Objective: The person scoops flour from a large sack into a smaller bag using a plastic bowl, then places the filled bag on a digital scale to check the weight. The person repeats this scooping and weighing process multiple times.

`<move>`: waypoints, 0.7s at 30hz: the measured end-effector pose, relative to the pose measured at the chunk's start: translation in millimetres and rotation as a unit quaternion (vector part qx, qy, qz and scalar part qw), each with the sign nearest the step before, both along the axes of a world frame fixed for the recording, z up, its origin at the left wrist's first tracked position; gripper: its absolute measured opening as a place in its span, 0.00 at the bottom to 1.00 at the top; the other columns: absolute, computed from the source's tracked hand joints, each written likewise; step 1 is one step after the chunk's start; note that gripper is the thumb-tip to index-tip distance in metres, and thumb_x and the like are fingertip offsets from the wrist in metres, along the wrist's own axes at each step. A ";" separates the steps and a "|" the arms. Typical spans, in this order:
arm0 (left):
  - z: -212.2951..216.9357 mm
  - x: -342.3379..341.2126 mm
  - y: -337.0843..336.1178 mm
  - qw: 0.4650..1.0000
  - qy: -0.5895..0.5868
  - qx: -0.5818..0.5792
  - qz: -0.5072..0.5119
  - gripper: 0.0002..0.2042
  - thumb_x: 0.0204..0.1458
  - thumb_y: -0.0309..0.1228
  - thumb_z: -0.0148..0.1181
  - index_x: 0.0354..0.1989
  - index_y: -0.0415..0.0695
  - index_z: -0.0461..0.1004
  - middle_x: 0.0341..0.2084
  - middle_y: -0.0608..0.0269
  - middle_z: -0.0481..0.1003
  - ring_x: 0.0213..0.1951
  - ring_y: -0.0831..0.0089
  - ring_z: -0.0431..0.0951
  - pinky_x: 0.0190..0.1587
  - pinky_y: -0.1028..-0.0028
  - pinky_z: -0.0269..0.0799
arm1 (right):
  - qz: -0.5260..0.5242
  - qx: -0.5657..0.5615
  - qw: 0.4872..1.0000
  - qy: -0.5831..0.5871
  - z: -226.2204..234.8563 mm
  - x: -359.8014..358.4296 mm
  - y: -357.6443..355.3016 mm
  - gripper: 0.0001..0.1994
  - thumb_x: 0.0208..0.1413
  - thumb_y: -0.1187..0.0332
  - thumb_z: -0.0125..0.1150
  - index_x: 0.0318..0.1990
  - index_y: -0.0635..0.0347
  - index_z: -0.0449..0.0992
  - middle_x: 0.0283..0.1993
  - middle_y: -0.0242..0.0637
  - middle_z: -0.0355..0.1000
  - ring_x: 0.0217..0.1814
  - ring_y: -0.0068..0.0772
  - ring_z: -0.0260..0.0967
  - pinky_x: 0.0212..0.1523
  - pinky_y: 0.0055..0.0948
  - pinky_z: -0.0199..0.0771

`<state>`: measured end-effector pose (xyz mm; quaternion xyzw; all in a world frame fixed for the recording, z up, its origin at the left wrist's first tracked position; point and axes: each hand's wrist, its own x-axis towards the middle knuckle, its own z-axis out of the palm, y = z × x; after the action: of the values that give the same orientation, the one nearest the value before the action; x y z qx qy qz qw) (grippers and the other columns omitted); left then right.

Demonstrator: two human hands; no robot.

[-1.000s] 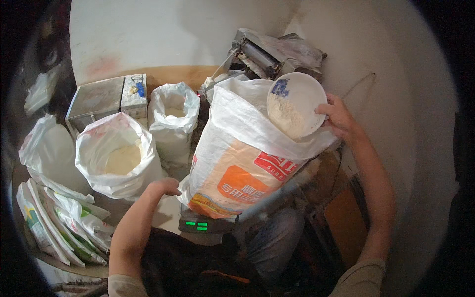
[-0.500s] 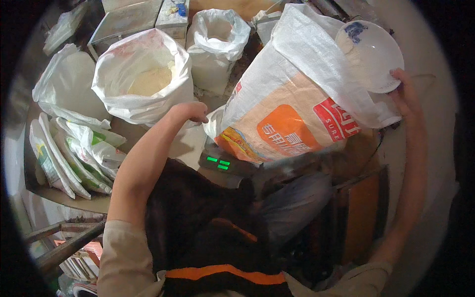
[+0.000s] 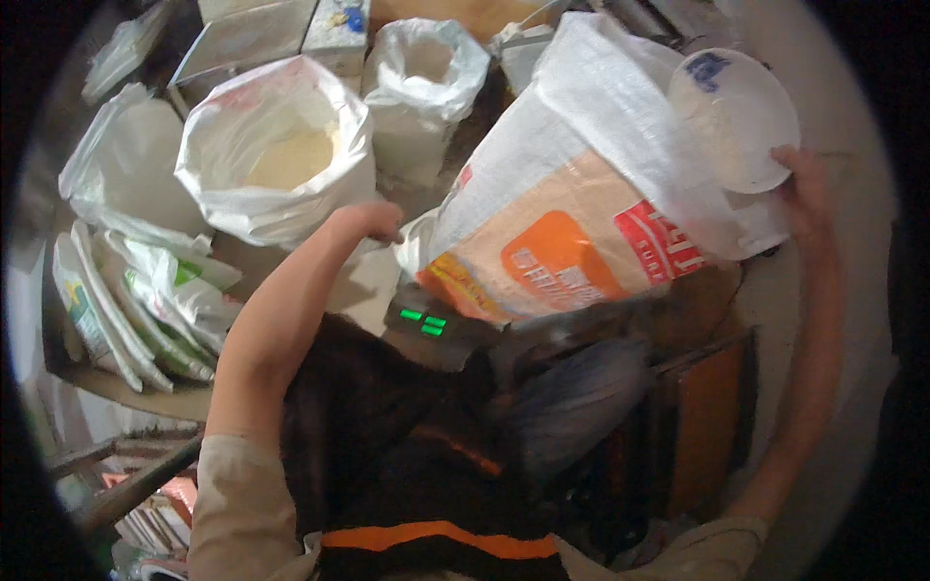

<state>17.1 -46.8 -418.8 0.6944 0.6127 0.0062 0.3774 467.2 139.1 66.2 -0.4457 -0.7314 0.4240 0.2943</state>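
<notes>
My right hand (image 3: 806, 189) grips the rim of a white bowl (image 3: 760, 116) with a blue pattern. Pale powder clings to the inside of the bowl, which is held beside the mouth of a large woven sack (image 3: 572, 194). This white, tan and orange sack leans to the right across the middle. Closed fingers of my left hand (image 3: 378, 223) pinch the edge of a white bag (image 3: 415, 242) at the sack's lower left; the sack hides most of that bag. Just below sits a scale with a green lit display (image 3: 423, 322).
An open white sack (image 3: 276, 155) of pale yellowish powder stands on the left, with a smaller open white sack (image 3: 417, 107) behind. Folded green-and-white bags (image 3: 145, 310) lie at the table's left edge. A dark metal bar (image 3: 145, 479) is at the lower left.
The bowl in my right hand has moved slightly right and down, blurred by motion. My left hand stays by the white bag's edge. The whole view has shifted a little.
</notes>
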 end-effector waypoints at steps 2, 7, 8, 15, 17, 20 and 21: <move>-9.0 -3.1 0.8 0.999 0.028 0.041 -0.012 0.20 0.43 0.45 0.60 0.20 0.36 0.77 0.20 0.49 0.76 0.24 0.55 0.76 0.31 0.57 0.70 | -0.024 0.105 0.990 -0.087 -8.0 -7.5 -4.5 0.27 0.48 0.66 0.62 0.56 0.68 0.67 0.52 0.38 0.71 0.51 0.30 0.71 0.49 0.31 0.75; 64.4 24.8 -6.1 0.994 0.084 -0.072 0.015 0.22 0.45 0.46 0.58 0.36 0.36 0.78 0.39 0.43 0.77 0.44 0.51 0.77 0.48 0.57 0.70 | 0.061 0.256 0.948 -0.177 -15.5 -35.0 -47.6 0.29 0.44 0.73 0.65 0.58 0.66 0.67 0.50 0.38 0.72 0.51 0.31 0.70 0.54 0.30 0.69; 68.8 26.8 -5.1 0.992 0.080 -0.098 0.010 0.22 0.45 0.45 0.58 0.36 0.36 0.79 0.38 0.43 0.78 0.43 0.51 0.78 0.48 0.57 0.71 | 0.060 0.257 0.949 -0.169 -9.7 -35.0 -48.2 0.30 0.44 0.72 0.64 0.58 0.67 0.67 0.51 0.39 0.71 0.53 0.31 0.69 0.56 0.30 0.67; 41.5 27.7 -8.2 0.998 0.038 -0.010 0.047 0.15 0.40 0.38 0.64 0.32 0.39 0.80 0.33 0.47 0.79 0.37 0.55 0.80 0.40 0.59 0.74 | 0.024 0.229 0.973 -0.034 11.2 -86.5 -54.7 0.27 0.47 0.69 0.62 0.57 0.66 0.68 0.51 0.39 0.72 0.49 0.31 0.71 0.51 0.29 0.71; 83.3 48.5 -10.4 0.998 0.056 0.004 0.035 0.15 0.40 0.36 0.60 0.34 0.40 0.81 0.36 0.48 0.79 0.40 0.54 0.80 0.42 0.60 0.74 | 0.025 0.200 0.979 0.011 23.3 -119.2 -71.2 0.27 0.48 0.67 0.61 0.57 0.66 0.68 0.50 0.39 0.72 0.48 0.31 0.71 0.48 0.29 0.72; 82.3 50.4 -17.2 0.993 0.104 0.020 0.046 0.13 0.39 0.35 0.59 0.32 0.40 0.81 0.35 0.51 0.80 0.39 0.56 0.80 0.41 0.60 0.75 | 0.107 0.230 0.967 0.033 24.4 -197.4 -93.3 0.26 0.49 0.67 0.60 0.57 0.67 0.68 0.50 0.42 0.72 0.45 0.30 0.73 0.44 0.30 0.75; 71.1 47.2 -13.4 0.996 0.071 0.040 0.034 0.13 0.39 0.37 0.59 0.25 0.39 0.79 0.26 0.46 0.78 0.31 0.51 0.79 0.35 0.56 0.73 | 0.152 0.221 0.963 0.035 20.0 -222.5 -95.0 0.26 0.49 0.68 0.61 0.57 0.68 0.68 0.49 0.42 0.72 0.45 0.30 0.73 0.43 0.31 0.75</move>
<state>64.3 -60.3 -347.8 0.6860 0.6607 -0.0056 0.3047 244.7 44.1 86.1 -0.2377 -0.8552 0.3076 0.3429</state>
